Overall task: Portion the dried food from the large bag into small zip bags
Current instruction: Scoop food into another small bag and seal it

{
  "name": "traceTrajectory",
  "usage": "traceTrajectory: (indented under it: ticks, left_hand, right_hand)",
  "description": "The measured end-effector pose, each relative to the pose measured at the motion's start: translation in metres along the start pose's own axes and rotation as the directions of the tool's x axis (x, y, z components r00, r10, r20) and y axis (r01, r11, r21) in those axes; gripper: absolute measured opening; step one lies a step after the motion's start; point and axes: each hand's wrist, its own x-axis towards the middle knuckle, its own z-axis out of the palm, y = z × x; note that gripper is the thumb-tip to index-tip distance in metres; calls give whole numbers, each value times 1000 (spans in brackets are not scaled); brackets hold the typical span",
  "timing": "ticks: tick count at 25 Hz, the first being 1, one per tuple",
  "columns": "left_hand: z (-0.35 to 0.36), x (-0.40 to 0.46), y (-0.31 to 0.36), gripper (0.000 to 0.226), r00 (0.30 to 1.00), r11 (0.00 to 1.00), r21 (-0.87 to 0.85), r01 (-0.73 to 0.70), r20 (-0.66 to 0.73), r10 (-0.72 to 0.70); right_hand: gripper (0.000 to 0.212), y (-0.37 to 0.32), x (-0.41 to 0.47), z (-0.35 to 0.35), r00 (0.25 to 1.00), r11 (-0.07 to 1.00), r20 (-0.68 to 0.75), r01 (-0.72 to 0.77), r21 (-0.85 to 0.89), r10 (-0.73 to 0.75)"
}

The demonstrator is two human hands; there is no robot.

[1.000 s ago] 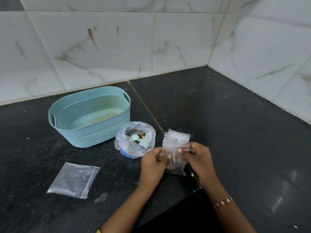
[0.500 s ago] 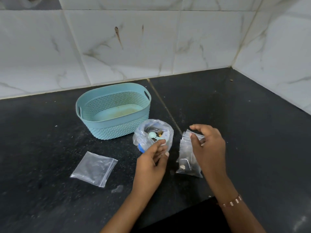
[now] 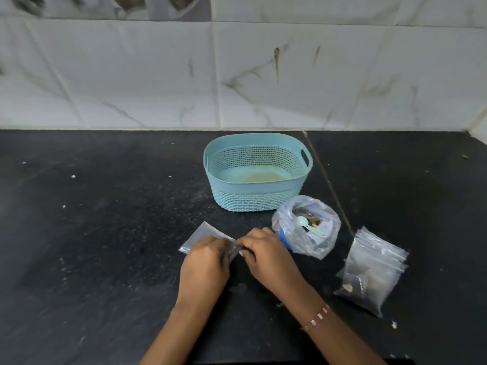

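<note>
An empty small zip bag [image 3: 200,235] lies flat on the black counter. My left hand [image 3: 204,267] and my right hand [image 3: 266,255] both pinch its near right edge. Right of them the large clear bag [image 3: 307,229] stands open, with dried food and a pale green scoop [image 3: 305,223] inside. Further right lies a stack of small zip bags [image 3: 371,270], one holding some dark food, with no hand on it.
A light blue perforated basket [image 3: 257,192] stands behind the bags, empty apart from a stained floor. The tiled wall [image 3: 237,80] closes the back of the black counter [image 3: 105,233], and the counter's front edge runs under my forearms.
My right hand let go of the stack of small bags, which now lies on the counter. Both hands moved left onto the single empty zip bag. The view swung left.
</note>
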Motion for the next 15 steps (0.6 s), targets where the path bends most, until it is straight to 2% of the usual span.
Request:
traceTrajectory:
  ticks: [2,5,9,11,12,15]
  left_hand:
    - [0,0,-5,16,998,994,100,46,37,-50]
    - [0,1,-5,31,995,977,208,54,75,-71]
    - [-1,7,1,29,984,950,308,52,146,-101]
    - [-4,10,3,26,983,945,321,60,144,-111]
    - [-6,10,4,25,987,959,275,72,120,-108]
    - [-12,12,7,17,987,985,-66,159,50,-156]
  right_hand:
    - [28,1,5,12,999,998,37,14,-67,-12]
    - [10,3,11,21,998,984,12,56,-168,-55]
    - [30,2,18,24,997,973,-13,68,-219,-72]
    - [20,3,19,25,997,987,-39,58,-148,-64]
    - [12,4,20,24,998,998,-57,26,-61,-29]
    - [6,-1,19,6,975,954,-133,-141,265,181]
